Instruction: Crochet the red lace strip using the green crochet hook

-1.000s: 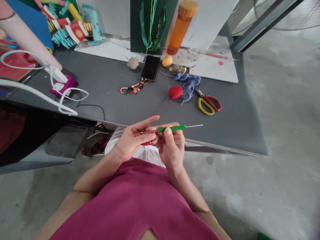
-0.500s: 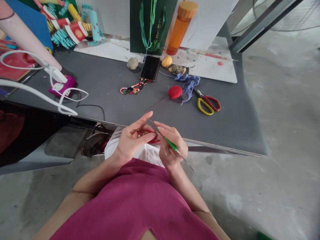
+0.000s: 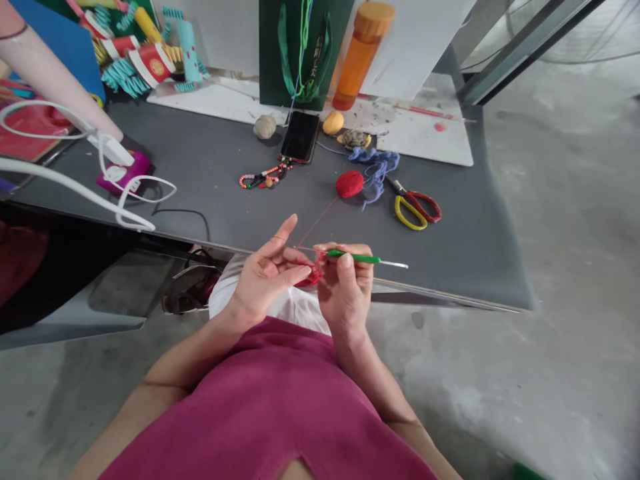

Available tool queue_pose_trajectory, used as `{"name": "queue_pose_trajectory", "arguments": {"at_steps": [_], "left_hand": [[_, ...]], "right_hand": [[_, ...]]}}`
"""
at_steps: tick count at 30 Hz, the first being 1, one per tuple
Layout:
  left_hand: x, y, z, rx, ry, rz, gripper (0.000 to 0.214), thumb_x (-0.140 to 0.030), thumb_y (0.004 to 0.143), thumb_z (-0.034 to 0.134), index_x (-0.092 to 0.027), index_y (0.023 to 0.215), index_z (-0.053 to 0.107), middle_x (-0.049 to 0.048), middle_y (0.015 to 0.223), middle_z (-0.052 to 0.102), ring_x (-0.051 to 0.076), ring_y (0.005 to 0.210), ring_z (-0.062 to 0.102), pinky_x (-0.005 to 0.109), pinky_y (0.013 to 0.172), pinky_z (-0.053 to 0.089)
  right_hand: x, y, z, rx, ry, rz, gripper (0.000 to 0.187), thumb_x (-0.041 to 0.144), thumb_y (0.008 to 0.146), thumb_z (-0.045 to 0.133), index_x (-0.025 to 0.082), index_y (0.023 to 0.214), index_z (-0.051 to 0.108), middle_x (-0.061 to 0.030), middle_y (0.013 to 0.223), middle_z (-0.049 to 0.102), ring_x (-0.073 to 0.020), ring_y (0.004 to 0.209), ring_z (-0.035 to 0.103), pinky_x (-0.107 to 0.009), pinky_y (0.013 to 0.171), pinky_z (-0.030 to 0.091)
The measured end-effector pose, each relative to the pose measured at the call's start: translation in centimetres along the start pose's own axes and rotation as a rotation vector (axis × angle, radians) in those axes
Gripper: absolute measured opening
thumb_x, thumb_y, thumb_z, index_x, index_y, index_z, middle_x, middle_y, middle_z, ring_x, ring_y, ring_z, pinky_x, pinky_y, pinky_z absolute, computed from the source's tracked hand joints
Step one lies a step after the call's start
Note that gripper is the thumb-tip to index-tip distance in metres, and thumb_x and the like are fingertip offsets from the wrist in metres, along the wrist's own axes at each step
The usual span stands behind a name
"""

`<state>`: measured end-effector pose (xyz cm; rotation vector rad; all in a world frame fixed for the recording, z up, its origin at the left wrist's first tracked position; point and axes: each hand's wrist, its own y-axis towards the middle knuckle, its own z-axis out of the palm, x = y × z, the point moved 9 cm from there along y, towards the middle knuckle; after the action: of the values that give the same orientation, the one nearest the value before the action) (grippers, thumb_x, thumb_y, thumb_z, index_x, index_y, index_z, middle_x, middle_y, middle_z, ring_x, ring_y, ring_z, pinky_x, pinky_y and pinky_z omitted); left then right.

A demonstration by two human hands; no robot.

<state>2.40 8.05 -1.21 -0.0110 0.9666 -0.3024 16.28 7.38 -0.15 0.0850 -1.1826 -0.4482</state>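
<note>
With grey tabletop [image 3: 450, 260] beyond and concrete floor [image 3: 565, 367] below, my left fingers [image 3: 291, 276], index raised, pinch small red yarnwork [image 3: 312, 275]; my right fingers [image 3: 346, 268] close round a green-handled hook [image 3: 363, 258].

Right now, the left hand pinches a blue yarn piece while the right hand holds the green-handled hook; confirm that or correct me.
The colour is wrong: the head view shows the left hand pinching a red yarn piece. The right hand does hold the green-handled hook.

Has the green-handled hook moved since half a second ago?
Yes. Against the edge of the desk, the free end of the hook has swung from the body side to over the desk in view; the right hand holds it nearly level.
</note>
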Motion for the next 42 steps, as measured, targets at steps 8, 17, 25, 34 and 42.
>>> {"name": "queue_pose_trajectory", "arguments": {"at_steps": [8, 17, 25, 34, 42], "left_hand": [[-0.9, 0.0, -0.5, -0.051, 0.043, 0.048, 0.055, -0.025, 0.074, 0.095, -0.027, 0.128, 0.081, -0.0026, 0.078, 0.077, 0.010, 0.073, 0.068, 0.023, 0.079, 0.059], [-1.5, -0.1, -0.8, -0.070, 0.107, 0.111, 0.050, -0.025, 0.076, 0.094, -0.029, 0.125, 0.082, -0.0018, 0.077, 0.078, 0.011, 0.074, 0.068, 0.023, 0.077, 0.061], [-2.3, -0.3, -1.0, -0.139, 0.197, 0.163, 0.047, -0.027, 0.074, 0.096, -0.028, 0.119, 0.084, -0.0018, 0.078, 0.078, 0.013, 0.077, 0.071, 0.026, 0.078, 0.058], [-4.5, -2.6, -1.4, -0.333, 0.543, 0.514, 0.056, -0.015, 0.076, 0.091, -0.033, 0.128, 0.079, -0.0010, 0.086, 0.080, 0.020, 0.083, 0.071, 0.037, 0.094, 0.053], [-1.1, -0.6, 0.0, -0.071, 0.032, 0.066, 0.071, -0.021, 0.074, 0.093, -0.029, 0.141, 0.071, -0.0056, 0.076, 0.071, 0.012, 0.073, 0.063, 0.027, 0.076, 0.053]], "right_hand": [[1.7, 1.2, -0.4, 0.058, -0.018, -0.032, 0.019, 0.047, 0.099, 0.069, 0.030, 0.094, 0.066, 0.0034, 0.071, 0.072, -0.0152, 0.063, 0.066, -0.028, 0.057, 0.055], [4.6, 1.2, 0.3, 0.228, -0.203, -0.196, 0.010, 0.042, 0.107, 0.057, 0.035, 0.104, 0.063, 0.0020, 0.080, 0.080, -0.0193, 0.064, 0.070, -0.036, 0.059, 0.058], [7.5, -0.3, 1.6, 0.351, -0.478, -0.532, 0.018, 0.026, 0.107, 0.057, 0.032, 0.122, 0.065, -0.0041, 0.100, 0.086, -0.0226, 0.085, 0.080, -0.040, 0.069, 0.061], [8.7, -1.8, 3.2, 0.352, -0.752, -0.748, 0.029, 0.019, 0.104, 0.059, 0.037, 0.125, 0.067, 0.0013, 0.103, 0.087, -0.0214, 0.085, 0.078, -0.040, 0.073, 0.057], [7.4, -2.5, 2.9, 0.321, -0.702, -0.818, 0.036, 0.015, 0.099, 0.067, 0.033, 0.129, 0.071, -0.0023, 0.107, 0.087, -0.0236, 0.096, 0.082, -0.041, 0.074, 0.064]]}}
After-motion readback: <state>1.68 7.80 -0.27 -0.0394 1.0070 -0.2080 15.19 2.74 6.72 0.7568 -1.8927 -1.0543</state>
